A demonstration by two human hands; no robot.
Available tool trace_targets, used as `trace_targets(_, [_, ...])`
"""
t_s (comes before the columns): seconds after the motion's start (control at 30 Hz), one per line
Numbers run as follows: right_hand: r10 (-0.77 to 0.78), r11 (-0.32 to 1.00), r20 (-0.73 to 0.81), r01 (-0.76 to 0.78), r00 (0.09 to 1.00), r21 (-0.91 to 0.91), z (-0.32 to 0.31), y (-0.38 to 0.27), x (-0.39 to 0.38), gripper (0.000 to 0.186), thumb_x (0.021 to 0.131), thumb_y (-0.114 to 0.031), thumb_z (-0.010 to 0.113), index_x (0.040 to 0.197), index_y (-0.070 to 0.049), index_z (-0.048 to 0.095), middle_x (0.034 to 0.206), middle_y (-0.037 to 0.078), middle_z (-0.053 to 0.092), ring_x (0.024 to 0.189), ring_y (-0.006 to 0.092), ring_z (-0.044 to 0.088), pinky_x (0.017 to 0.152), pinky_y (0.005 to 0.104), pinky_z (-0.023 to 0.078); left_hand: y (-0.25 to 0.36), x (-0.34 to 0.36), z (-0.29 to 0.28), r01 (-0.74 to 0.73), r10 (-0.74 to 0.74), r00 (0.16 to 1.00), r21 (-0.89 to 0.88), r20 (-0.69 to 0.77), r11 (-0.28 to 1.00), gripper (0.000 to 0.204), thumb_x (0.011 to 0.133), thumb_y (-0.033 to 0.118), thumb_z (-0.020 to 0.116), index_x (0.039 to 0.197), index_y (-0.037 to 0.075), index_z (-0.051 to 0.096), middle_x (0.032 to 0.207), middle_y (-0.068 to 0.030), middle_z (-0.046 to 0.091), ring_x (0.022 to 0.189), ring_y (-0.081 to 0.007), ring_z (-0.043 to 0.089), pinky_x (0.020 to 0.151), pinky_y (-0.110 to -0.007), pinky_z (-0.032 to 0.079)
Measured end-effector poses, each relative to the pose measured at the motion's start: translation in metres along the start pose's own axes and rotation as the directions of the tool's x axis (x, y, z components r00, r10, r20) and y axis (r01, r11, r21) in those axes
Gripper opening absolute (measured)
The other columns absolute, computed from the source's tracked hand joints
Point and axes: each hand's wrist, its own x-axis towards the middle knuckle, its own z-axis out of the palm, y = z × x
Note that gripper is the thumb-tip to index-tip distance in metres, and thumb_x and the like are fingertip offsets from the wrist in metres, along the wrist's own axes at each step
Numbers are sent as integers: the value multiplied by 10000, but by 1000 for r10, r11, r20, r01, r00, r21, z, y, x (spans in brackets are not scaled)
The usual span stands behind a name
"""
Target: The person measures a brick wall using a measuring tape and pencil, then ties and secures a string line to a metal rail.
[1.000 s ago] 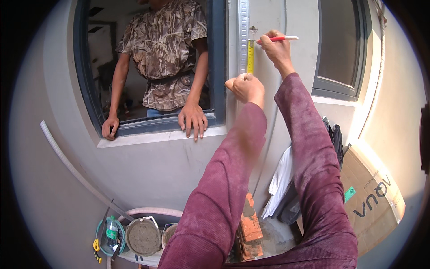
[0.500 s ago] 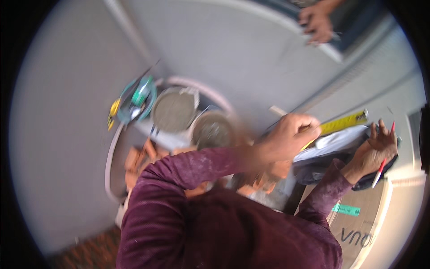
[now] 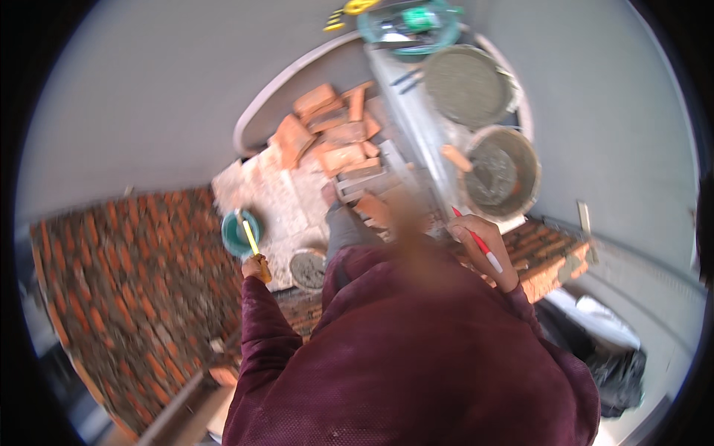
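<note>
Low on the left, my left hand (image 3: pixel 254 269) grips a yellow tape measure (image 3: pixel 250 236), its blade sticking up in front of a green bucket (image 3: pixel 232 239). My right hand (image 3: pixel 503 269), on the right, is closed on a red-and-white marker (image 3: pixel 487 249). Below it is a rough brick ledge (image 3: pixel 558 279). My foot (image 3: pixel 329 195) stands by a pile of loose orange bricks (image 3: pixel 316 99), and a small pail (image 3: pixel 307 270) of grey material is beside my leg.
A tub of grey mortar (image 3: pixel 461 83) and a second bucket (image 3: pixel 523 171) with mortar stand at the upper right. A teal basin (image 3: pixel 439 33) holds a bottle and tools. Rough brickwork (image 3: pixel 119 297) fills the lower left; dark and white bags (image 3: pixel 621 379) lie at lower right.
My view has swung from the wall and window down to the floor; the other person has left view. Both hands have come down, the left moving out leftward with the tape measure.
</note>
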Motion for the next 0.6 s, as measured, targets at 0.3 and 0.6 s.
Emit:
trace_targets(0.3, [-100,989,452,137,886,-48,37,26,106,233,980,-170,540,975,38,645,852,124,695,768,193,687,740,310,517,-111,-202,40,154,-107,988,-625,112,765,86,948,144,514,947,84,575,872,-63,653,748,-188,625,604,-360,524])
trace_targets(0.6, [-144,988,668,149,730,50,120,-1,164,136,953,-145,584,895,-23,566,735,8,541,744,106,578,733,261,495,-176,-266,96,234,-253,957,-894,142,382,77,930,102,509,932,40,554,768,-97,618,641,-236,633,558,-374,548])
